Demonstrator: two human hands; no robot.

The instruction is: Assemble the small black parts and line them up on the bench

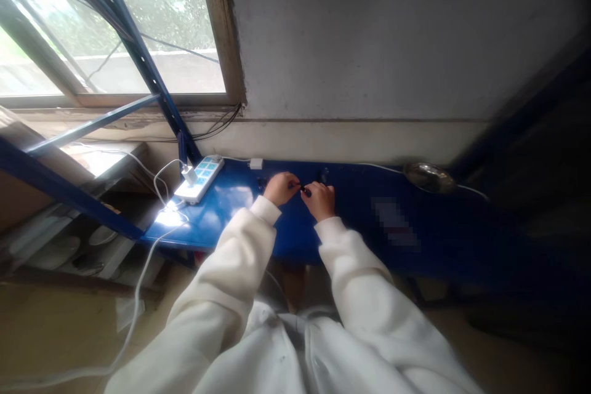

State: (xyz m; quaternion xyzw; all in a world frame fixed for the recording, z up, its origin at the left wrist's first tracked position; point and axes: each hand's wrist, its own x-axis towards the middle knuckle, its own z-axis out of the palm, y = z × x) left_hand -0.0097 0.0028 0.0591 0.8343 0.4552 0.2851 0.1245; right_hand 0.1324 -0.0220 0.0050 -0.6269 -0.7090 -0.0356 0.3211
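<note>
Above the blue table (pixel 240 231), my left hand (pixel 281 188) and my right hand (pixel 320 199) meet close together. Between their fingertips is a small dark piece (pixel 305 190), too small to name. The fingers of both hands are closed in a pinch on it, left hand on one end and right hand on the other. Some tiny dark bits (pixel 261 183) lie on the table just left of my left hand. Another small dark object (pixel 325 173) sits behind my right hand.
A white power strip (pixel 203 175) with a plug in it lies at the table's left end, its cable hanging down. A white adapter (pixel 255 164) is by the wall. A shiny metal bowl-like object (pixel 429 177) stands at the back right. A blue metal post (pixel 138 49) rises left.
</note>
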